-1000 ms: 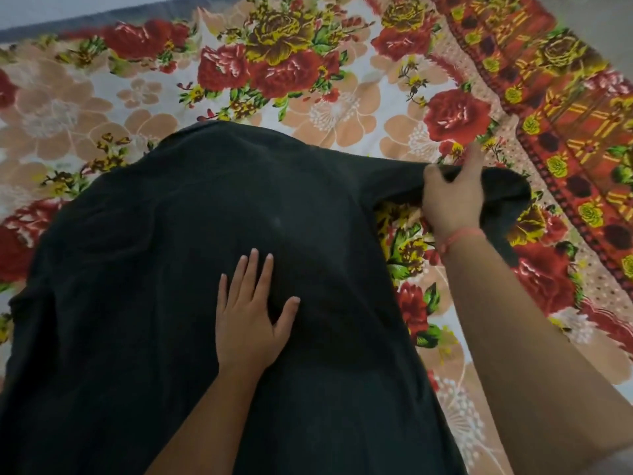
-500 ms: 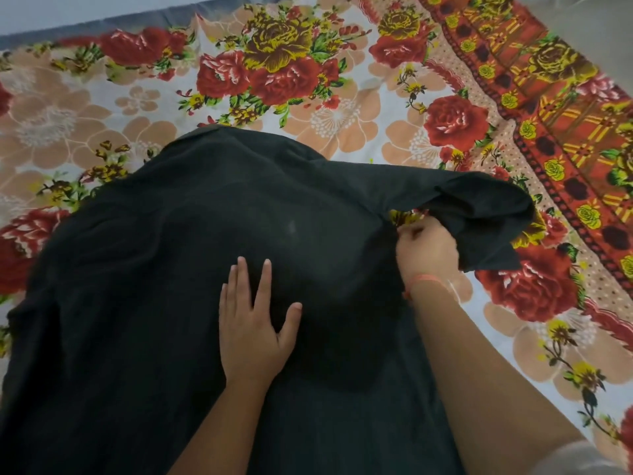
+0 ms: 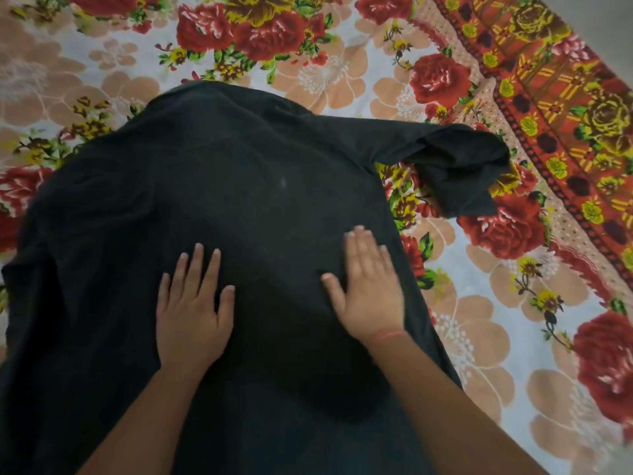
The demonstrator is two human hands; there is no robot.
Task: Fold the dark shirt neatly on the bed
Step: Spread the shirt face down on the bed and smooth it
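Two hands press flat on a dark shirt (image 3: 222, 173) spread across a bed covered by a floral bedsheet (image 3: 479, 303). The left hand (image 3: 191, 313) lies palm-down with fingers spread at the shirt's middle; the right hand (image 3: 370, 293), fingers together and thumb out, rests near its right edge. The right sleeve (image 3: 455, 166) lies crumpled on the sheet.

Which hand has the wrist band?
The right hand, flat on the dark shirt near its right edge, with a red band at the wrist. The left hand, also flat on the shirt, has a bare wrist.
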